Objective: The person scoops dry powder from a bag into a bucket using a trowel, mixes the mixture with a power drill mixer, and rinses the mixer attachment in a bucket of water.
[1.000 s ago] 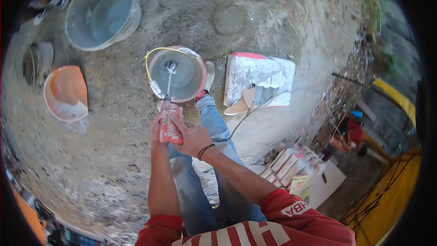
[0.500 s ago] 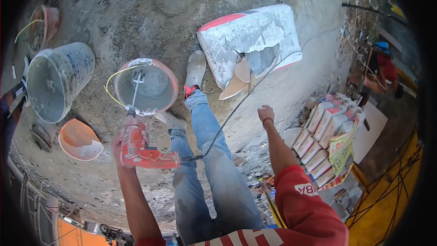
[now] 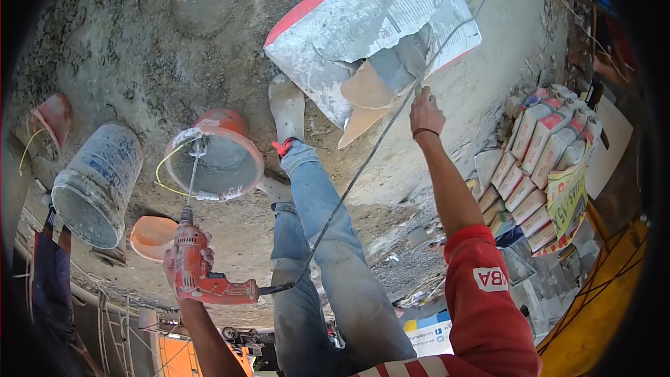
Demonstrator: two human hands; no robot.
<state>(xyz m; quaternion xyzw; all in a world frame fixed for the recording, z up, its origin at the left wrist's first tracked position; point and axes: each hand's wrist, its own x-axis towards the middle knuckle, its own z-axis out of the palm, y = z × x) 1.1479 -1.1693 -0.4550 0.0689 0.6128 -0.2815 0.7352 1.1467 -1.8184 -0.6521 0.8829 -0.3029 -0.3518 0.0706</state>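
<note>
My left hand (image 3: 170, 264) is wrapped round a red corded drill (image 3: 199, 265) with a mixing paddle (image 3: 194, 171) fitted to it. The paddle's end is inside a tilted reddish bucket (image 3: 222, 126) coated with grey wet mix (image 3: 222, 167). From the drill, a dark power cord (image 3: 349, 192) runs up to my right hand (image 3: 426, 113). That hand's fingers are closed at the cord, beside a torn bag of powder (image 3: 328, 31). The bag lies on the ground with its brown paper flap (image 3: 366, 87) folded out.
A large whitish bucket (image 3: 105, 174) leans at the left, near a broken orange bowl (image 3: 153, 236) and a small reddish bucket (image 3: 54, 120). Stacked packages (image 3: 534, 139) stand at the right. Another person's dark clothing (image 3: 50, 272) shows at the left edge.
My right hand has moved up to the cord near the torn bag. The drill has shifted slightly down and left in view, and the bucket appears more tilted.
</note>
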